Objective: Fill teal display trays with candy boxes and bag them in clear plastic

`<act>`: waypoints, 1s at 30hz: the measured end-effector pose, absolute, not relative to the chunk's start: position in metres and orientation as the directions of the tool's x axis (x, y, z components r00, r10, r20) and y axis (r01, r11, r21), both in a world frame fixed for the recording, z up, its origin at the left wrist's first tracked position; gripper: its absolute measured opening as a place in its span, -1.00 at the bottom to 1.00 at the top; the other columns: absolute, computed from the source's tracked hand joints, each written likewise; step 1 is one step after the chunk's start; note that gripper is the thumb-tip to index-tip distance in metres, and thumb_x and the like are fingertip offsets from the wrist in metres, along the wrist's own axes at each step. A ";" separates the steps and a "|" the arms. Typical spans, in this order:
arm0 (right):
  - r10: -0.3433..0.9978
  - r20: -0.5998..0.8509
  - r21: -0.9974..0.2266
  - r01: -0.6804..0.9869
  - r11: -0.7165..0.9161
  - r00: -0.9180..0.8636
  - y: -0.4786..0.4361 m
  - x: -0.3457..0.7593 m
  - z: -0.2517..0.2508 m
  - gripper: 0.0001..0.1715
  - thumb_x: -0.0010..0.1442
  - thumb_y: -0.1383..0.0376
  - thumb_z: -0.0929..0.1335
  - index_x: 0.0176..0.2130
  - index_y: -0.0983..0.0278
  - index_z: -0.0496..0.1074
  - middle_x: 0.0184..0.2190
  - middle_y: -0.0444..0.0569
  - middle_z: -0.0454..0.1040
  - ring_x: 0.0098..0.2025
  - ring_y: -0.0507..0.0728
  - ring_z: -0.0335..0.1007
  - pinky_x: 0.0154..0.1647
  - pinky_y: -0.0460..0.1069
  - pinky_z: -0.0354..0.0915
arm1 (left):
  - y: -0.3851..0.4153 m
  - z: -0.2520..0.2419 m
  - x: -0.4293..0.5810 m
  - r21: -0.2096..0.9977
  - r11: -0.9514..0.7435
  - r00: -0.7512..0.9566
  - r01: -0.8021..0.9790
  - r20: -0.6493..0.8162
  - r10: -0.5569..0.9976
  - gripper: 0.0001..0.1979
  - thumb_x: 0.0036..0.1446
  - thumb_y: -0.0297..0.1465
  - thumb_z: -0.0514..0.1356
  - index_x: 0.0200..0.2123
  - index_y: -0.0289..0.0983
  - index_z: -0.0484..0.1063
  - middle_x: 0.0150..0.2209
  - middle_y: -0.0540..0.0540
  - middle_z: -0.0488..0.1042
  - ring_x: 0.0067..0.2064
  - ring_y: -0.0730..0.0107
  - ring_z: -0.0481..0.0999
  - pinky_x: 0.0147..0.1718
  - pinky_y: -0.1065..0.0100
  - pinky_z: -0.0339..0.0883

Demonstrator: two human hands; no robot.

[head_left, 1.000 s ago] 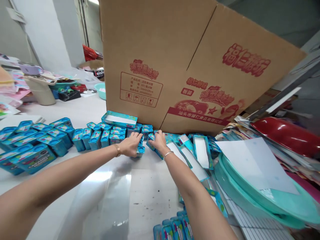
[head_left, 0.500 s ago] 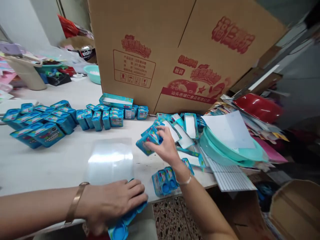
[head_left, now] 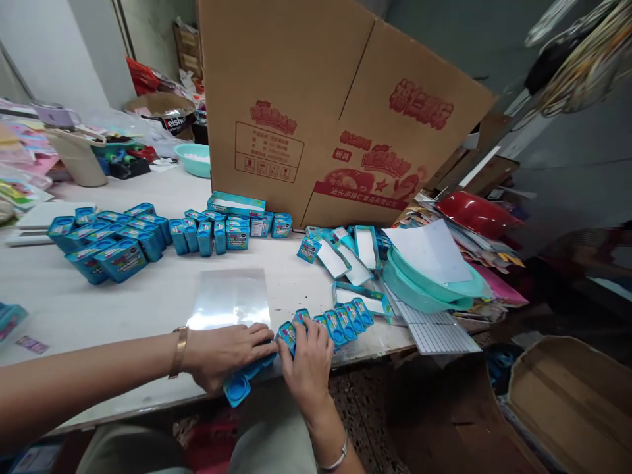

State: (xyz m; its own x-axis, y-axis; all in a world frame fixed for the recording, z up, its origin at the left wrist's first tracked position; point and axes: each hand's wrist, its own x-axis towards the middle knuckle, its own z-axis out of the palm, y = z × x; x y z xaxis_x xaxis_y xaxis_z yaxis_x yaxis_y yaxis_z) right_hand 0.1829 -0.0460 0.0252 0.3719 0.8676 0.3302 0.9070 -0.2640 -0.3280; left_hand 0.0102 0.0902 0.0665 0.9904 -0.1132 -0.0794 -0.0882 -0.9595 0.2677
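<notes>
My left hand (head_left: 232, 355) is curled over several small blue boxes (head_left: 237, 390) at the table's front edge; its palm hides most of them. Close beside it, my right hand (head_left: 309, 362) has its fingers around a blue box (head_left: 287, 334) with a round marking, and another box top (head_left: 301, 315) shows just behind the fingertips. To the right, a row of blue boxes (head_left: 348, 321) stands side by side along the edge. A clear plastic sheet (head_left: 232, 293) lies flat beyond my left hand.
Grouped blue boxes (head_left: 121, 260) stand at the left and centre back. Open blue trays (head_left: 333, 259) with white insides lie before a large cardboard carton (head_left: 296, 79). Turquoise basins (head_left: 409, 286) and a white ribbed panel (head_left: 439, 329) sit at the right edge.
My right hand has come down and left from above the table to beside my left hand. One blue box now stands alone by the trays. The whole view has shifted.
</notes>
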 end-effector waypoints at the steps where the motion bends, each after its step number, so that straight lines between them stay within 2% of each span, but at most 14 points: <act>1: 0.861 0.333 -0.322 0.905 -0.279 0.383 -0.046 0.182 0.024 -0.55 0.30 0.09 0.29 0.10 0.19 0.40 0.15 0.22 0.36 0.18 0.49 0.18 0.10 0.43 0.15 | 0.094 0.068 0.012 0.279 -0.956 0.990 -0.088 -0.083 -0.115 0.08 -0.34 -0.43 0.35 0.32 -0.23 0.03 0.11 -0.28 0.29 0.03 -0.06 0.35 0.03 0.09 0.34; 4: 0.856 0.336 -0.307 0.905 -0.295 0.393 -0.048 0.182 0.015 -0.48 0.36 0.10 0.20 0.22 0.20 0.31 0.18 0.22 0.35 0.24 0.47 0.14 0.21 0.51 -0.03 | 0.104 0.069 0.018 0.303 -0.950 0.988 -0.080 -0.101 -0.116 0.17 -0.37 -0.49 0.36 0.37 -0.17 -0.04 0.25 -0.34 0.17 0.19 -0.21 0.27 0.12 -0.03 0.29; 8: 0.855 0.360 -0.329 0.908 -0.258 0.373 -0.049 0.179 -0.002 -0.42 0.40 0.18 0.12 0.35 0.18 0.10 0.32 0.18 0.18 0.39 0.44 -0.09 0.27 0.57 -0.22 | 0.109 0.069 0.025 0.270 -0.962 0.990 -0.037 -0.124 -0.073 0.22 -0.39 -0.63 0.35 0.36 0.11 -0.01 0.45 -0.25 -0.18 0.39 -0.40 -0.04 0.16 -0.21 0.22; 10: 0.847 0.383 -0.367 0.902 -0.225 0.367 -0.052 0.178 -0.006 -0.36 0.41 0.15 0.12 0.40 0.18 -0.03 0.36 0.18 0.11 0.43 0.44 -0.19 0.28 0.58 -0.23 | 0.109 0.069 0.022 0.299 -0.954 0.989 -0.010 -0.137 -0.053 0.21 -0.35 -0.69 0.32 0.35 0.20 0.00 0.48 -0.18 -0.29 0.40 -0.38 -0.06 0.17 -0.20 0.21; 12: 0.827 0.431 -0.427 0.889 -0.166 0.362 -0.059 0.178 -0.006 -0.30 0.39 0.12 0.15 0.41 0.21 -0.10 0.38 0.22 0.05 0.44 0.46 -0.25 0.28 0.58 -0.20 | 0.112 0.068 0.015 0.397 -0.917 0.988 0.039 -0.154 -0.024 0.23 -0.28 -0.67 0.33 0.39 0.15 -0.13 0.48 -0.20 -0.38 0.42 -0.29 -0.09 0.23 -0.13 0.16; 13: 0.807 0.473 -0.466 0.878 -0.112 0.354 -0.065 0.179 -0.006 -0.30 0.38 0.13 0.17 0.40 0.22 -0.09 0.37 0.25 0.05 0.43 0.46 -0.22 0.28 0.56 -0.13 | 0.116 0.067 0.009 0.473 -0.877 0.986 0.082 -0.165 0.003 0.25 -0.23 -0.60 0.36 0.42 0.08 -0.26 0.48 -0.23 -0.42 0.43 -0.25 -0.12 0.26 -0.10 0.11; 15: 0.749 0.572 -0.549 0.835 0.044 0.336 -0.082 0.181 -0.009 -0.40 0.36 0.22 0.21 0.33 0.19 0.06 0.25 0.27 0.22 0.34 0.41 0.06 0.21 0.43 0.14 | 0.128 0.061 -0.002 0.646 -0.739 0.978 0.190 -0.189 0.086 0.31 -0.12 -0.32 0.42 0.42 -0.05 -0.51 0.47 -0.29 -0.47 0.45 -0.16 -0.19 0.30 -0.05 0.02; 17: 0.724 0.632 -0.604 0.761 0.237 0.277 -0.099 0.182 -0.017 -0.59 0.31 0.33 0.23 0.14 0.12 0.26 -0.07 0.15 0.46 0.03 0.29 0.41 -0.05 0.22 0.39 | 0.145 0.051 -0.007 0.795 -0.545 0.964 0.265 -0.210 0.162 0.24 0.01 0.01 0.31 0.41 -0.09 -0.58 0.47 -0.29 -0.42 0.46 -0.07 -0.22 0.31 -0.03 0.00; 19: 0.788 0.596 -0.646 0.675 0.357 0.154 -0.111 0.182 -0.026 -0.77 0.26 0.35 0.26 -0.10 0.09 0.38 -0.37 -0.03 0.48 -0.29 0.19 0.46 -0.32 0.07 0.37 | 0.160 0.039 0.001 0.884 -0.364 0.951 0.293 -0.228 0.210 -0.02 0.19 0.17 0.01 0.42 -0.06 -0.50 0.48 -0.25 -0.31 0.46 0.07 -0.18 0.29 0.01 0.05; 20: 0.843 0.533 -0.671 0.645 0.366 0.076 -0.112 0.181 -0.029 -0.85 0.24 0.32 0.29 -0.19 0.10 0.41 -0.43 -0.07 0.48 -0.36 0.16 0.45 -0.37 0.03 0.33 | 0.165 0.033 0.010 0.908 -0.296 0.946 0.298 -0.238 0.222 -0.13 0.24 0.18 -0.17 0.43 -0.05 -0.47 0.48 -0.23 -0.28 0.46 0.13 -0.15 0.28 0.04 0.08; 23: 0.956 0.287 -0.724 0.639 0.258 -0.060 -0.102 0.180 -0.032 -0.93 0.20 0.21 0.37 -0.28 0.10 0.48 -0.38 -0.12 0.56 -0.32 0.14 0.50 -0.28 0.01 0.32 | 0.168 0.021 0.055 0.934 -0.186 0.941 0.304 -0.264 0.210 -0.25 0.27 0.11 -0.48 0.43 -0.05 -0.43 0.48 -0.13 -0.28 0.46 0.29 -0.14 0.27 0.11 0.11; 25: 0.982 0.188 -0.740 0.655 0.155 -0.020 -0.089 0.180 -0.029 -0.90 0.19 0.18 0.38 -0.25 0.10 0.51 -0.33 -0.13 0.58 -0.26 0.13 0.52 -0.24 -0.02 0.31 | 0.159 0.018 0.087 0.948 -0.137 0.955 0.287 -0.272 0.120 -0.25 0.28 0.09 -0.49 0.44 -0.06 -0.34 0.47 -0.08 -0.23 0.45 0.32 -0.09 0.29 0.14 0.08; 28: 0.992 0.114 -0.753 0.656 0.045 0.062 -0.073 0.184 -0.028 -0.87 0.21 0.18 0.36 -0.29 0.13 0.52 -0.36 -0.12 0.58 -0.27 0.13 0.52 -0.24 -0.05 0.31 | 0.143 0.015 0.117 0.961 -0.026 0.961 0.275 -0.276 -0.024 -0.26 0.29 0.12 -0.29 0.41 -0.08 -0.05 0.44 -0.06 -0.03 0.42 0.24 0.05 0.33 0.14 -0.01; 30: 0.997 0.059 -0.737 0.675 0.006 0.055 -0.070 0.189 -0.027 -0.85 0.18 0.15 0.38 -0.26 0.14 0.52 -0.33 -0.09 0.59 -0.23 0.16 0.53 -0.17 -0.03 0.34 | 0.139 0.012 0.122 0.958 0.068 0.960 0.278 -0.276 -0.033 -0.24 0.27 0.15 -0.20 0.37 -0.12 0.11 0.42 -0.07 0.04 0.41 0.19 0.05 0.36 0.15 -0.09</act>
State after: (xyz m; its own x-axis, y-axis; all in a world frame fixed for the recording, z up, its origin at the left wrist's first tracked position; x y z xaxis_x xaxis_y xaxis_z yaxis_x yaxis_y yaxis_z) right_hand 0.1888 -0.0703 -0.0270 0.0551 0.9967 0.0589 0.6754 0.0062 -0.7374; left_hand 0.1224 0.1394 0.0120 0.9605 -0.0327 -0.2765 0.2781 0.0682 0.9581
